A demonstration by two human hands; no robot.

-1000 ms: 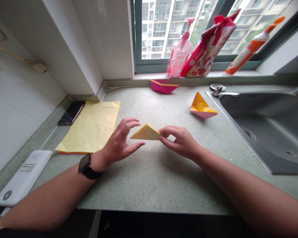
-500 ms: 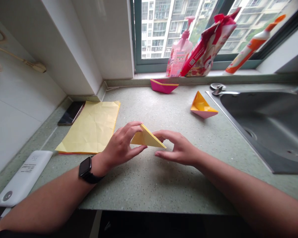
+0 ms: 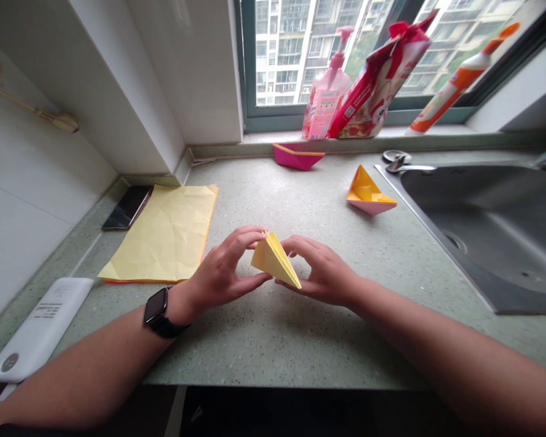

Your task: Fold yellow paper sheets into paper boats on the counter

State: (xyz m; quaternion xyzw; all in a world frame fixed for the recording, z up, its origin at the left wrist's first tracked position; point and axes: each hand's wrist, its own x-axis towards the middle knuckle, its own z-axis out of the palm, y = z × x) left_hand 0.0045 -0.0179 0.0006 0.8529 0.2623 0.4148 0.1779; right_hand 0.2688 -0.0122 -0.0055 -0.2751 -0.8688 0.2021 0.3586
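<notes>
A small folded piece of yellow paper (image 3: 273, 261) is held between my two hands above the counter, its layered edges facing up and its point tilted down to the right. My left hand (image 3: 227, 264), with a black watch on the wrist, pinches its upper left end between fingers and thumb. At its right side, my right hand (image 3: 321, 270) has its fingers curled behind the paper and its thumb by the lower point. A magenta folded paper boat (image 3: 299, 159) and an orange-and-pink folded paper boat (image 3: 371, 193) stand farther back.
Yellow paper sheets (image 3: 161, 233) lie stacked at the left, beside a dark phone (image 3: 126, 208) and a white power bank (image 3: 39, 328). The steel sink (image 3: 495, 243) is at the right. A pink pump bottle (image 3: 326, 97), red bag (image 3: 377, 85) and orange-white bottle (image 3: 459, 85) line the windowsill.
The yellow folded paper has turned, so its point aims farther down and its layers show apart at the top. My right hand has closed in on its right side.
</notes>
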